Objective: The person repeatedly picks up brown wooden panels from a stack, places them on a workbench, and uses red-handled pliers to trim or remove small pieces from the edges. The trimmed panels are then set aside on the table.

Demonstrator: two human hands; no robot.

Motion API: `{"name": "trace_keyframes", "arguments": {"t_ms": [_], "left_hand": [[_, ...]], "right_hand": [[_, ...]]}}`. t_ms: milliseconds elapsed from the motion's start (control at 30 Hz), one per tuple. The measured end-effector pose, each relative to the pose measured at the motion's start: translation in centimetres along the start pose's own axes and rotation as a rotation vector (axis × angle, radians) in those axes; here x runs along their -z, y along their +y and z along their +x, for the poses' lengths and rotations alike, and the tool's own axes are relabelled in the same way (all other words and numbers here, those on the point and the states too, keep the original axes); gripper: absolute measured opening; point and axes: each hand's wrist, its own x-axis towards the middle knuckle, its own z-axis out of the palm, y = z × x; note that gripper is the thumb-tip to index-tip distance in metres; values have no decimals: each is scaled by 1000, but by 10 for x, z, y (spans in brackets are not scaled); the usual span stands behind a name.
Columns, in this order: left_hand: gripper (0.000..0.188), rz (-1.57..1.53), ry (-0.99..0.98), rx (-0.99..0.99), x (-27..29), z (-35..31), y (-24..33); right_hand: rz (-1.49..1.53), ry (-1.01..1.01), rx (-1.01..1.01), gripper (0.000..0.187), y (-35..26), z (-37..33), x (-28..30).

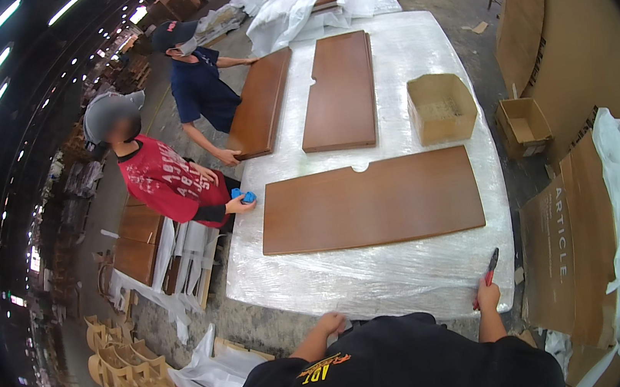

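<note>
My right hand [487, 296] grips red-handled pliers [492, 267] at the near right corner of the wrapped table [383, 281], dark jaws pointing up and away. My left hand [331, 324] is at the near edge, fingers curled, with nothing visible in them. In front of me a wide brown wooden panel [373, 201] lies flat, a small round notch in its far edge. Beyond it lies a second notched panel [339, 93]. A co-worker in dark blue holds a third panel [262, 105] tilted at the table's left edge. Another, in red, has a blue object [243, 196] in one hand.
An open cardboard box [442, 108] stands on the table's right side, and another box [524, 126] on the floor beyond. Large cardboard sheets [576, 29] lean at the right. White foam wrap [310, 4] covers goods at the far end. Curved wooden parts [127, 374] are stacked lower left.
</note>
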Motion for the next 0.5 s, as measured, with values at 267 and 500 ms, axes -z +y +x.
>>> {"name": "trace_keyframes", "arguments": {"t_ms": [267,500], "left_hand": [[39,-43,95,348,41,-12,-65],[40,-102,64,167,61,46,30]], "right_hand": [[6,235,110,39,-21,7,-40],[-94,116,50,43,-37,0,-41]]}}
